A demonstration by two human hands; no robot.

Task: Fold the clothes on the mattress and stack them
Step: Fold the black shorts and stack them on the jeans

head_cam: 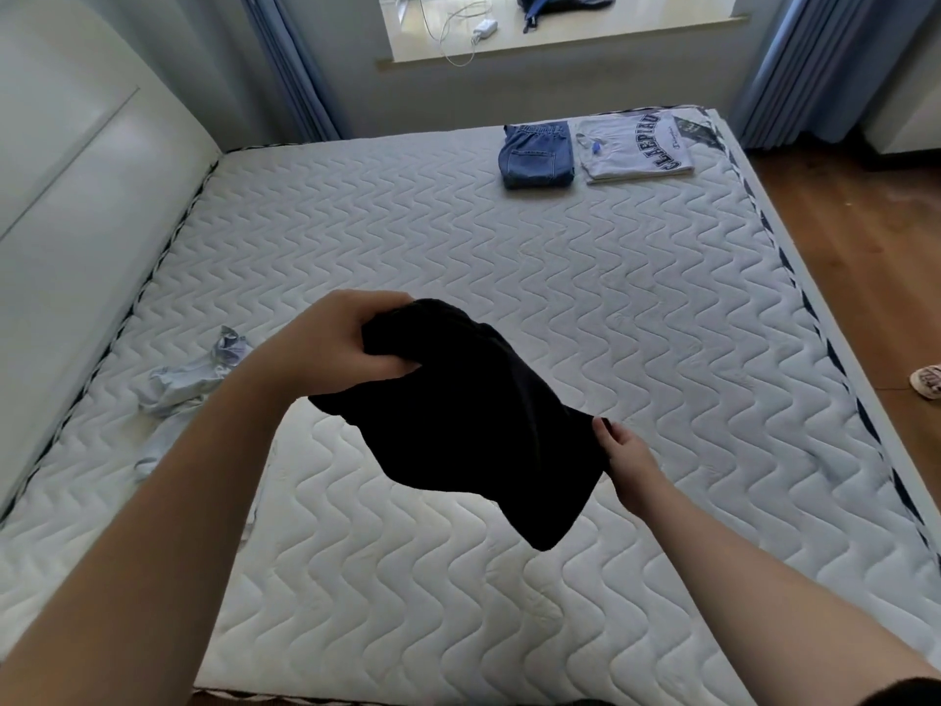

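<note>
While the left hand (340,343) grips the black garment (478,420) high, the right hand (629,458) pinches its lower edge.

Left arm: bare forearm, enters from the lower left corner and runs up and to the right, wrist raised. Left hand (338,343): fingers curled over and thumb closed beneath, a full-fisted grip on a bunched upper edge of a black garment (473,425), held up in the air; back of the hand turned toward the camera.

Right arm: bare forearm, enters from the lower right and angles up and to the left, sitting lower than the left. Right hand (624,458): thumb and fingertips pinching the garment's right edge; the other fingers are partly hidden behind the cloth.
</note>
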